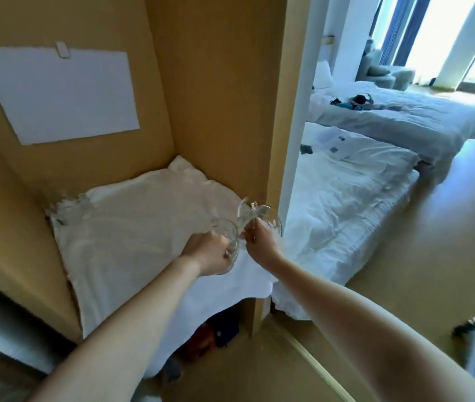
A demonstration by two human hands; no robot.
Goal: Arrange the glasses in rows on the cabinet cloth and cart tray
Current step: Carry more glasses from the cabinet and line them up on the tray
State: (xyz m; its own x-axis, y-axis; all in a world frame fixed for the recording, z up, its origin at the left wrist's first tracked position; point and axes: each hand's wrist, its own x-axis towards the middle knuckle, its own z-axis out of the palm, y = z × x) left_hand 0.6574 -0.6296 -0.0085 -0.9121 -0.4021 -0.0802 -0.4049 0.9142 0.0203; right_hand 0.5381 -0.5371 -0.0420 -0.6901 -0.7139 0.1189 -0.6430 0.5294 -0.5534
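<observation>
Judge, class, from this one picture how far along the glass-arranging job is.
Done: a few glasses already stand at the cloth's back-left corner; their number is too blurred to tell. In hand: the left hand grips one glass, and the right hand holds what look like stemmed glasses above the cloth's right edge. Left: setting these down in rows; most of the cloth is bare.

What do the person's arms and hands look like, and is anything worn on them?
The left arm and right arm are bare, with no sleeves in view. The left hand and right hand wear no gloves; no watch, bracelet or ring can be seen.
</observation>
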